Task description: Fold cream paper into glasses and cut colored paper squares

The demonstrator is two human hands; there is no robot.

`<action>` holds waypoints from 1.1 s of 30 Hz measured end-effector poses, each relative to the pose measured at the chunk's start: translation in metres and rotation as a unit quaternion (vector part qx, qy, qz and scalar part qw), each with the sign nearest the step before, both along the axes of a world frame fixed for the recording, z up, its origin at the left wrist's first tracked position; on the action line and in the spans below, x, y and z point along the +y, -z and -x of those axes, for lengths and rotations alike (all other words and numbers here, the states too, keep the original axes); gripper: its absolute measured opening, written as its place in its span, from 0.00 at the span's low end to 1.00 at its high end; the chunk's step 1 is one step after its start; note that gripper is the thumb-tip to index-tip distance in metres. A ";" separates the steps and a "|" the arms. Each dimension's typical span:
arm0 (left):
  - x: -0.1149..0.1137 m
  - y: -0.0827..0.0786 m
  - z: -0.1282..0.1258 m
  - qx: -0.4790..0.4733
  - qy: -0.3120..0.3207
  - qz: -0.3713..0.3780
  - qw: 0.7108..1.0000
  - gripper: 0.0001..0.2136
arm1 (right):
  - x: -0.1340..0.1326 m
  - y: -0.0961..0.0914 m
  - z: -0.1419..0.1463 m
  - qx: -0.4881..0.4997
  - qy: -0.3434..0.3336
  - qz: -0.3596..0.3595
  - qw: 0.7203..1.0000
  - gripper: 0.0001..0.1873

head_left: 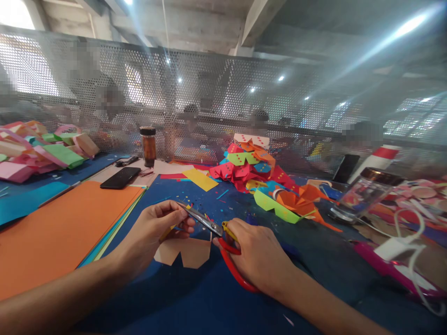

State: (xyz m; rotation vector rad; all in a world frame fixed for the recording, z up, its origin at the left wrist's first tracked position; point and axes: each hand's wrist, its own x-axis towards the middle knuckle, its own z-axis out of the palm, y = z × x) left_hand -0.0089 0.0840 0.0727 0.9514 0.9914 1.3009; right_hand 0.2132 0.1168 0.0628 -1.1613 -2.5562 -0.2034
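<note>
My right hand (256, 249) is wrapped around the red handles of a pair of scissors (206, 222), whose metal blades point up and left. A yellow piece (228, 231) shows by its fingers; I cannot tell if it is paper or part of the scissors. At the blade tips, the fingers of my left hand (159, 232) pinch a small piece of yellow paper (167, 232), mostly hidden by the fingers. Under both hands a beige paper cutout (185, 253), mask-shaped with a notch in its lower edge, lies on the blue tabletop (167, 302).
Orange sheets (52, 228) lie at left, with a black phone (120, 177) on their far edge. Behind stands a dark-lidded jar (148, 146). Colourful paper cutouts (247, 163) are heaped ahead. A clear jar (365, 195) and white cable (414, 256) are at right. A perforated screen (209, 93) runs behind.
</note>
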 end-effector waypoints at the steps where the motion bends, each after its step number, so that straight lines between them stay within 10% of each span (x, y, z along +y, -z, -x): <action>1: 0.000 0.000 0.000 0.001 0.000 0.000 1.000 0.11 | 0.000 0.000 0.000 0.000 0.000 -0.002 1.000 0.09; 33: 0.003 0.002 0.002 0.023 0.007 0.011 1.000 0.12 | 0.006 0.003 -0.002 0.016 0.032 0.014 0.999 0.16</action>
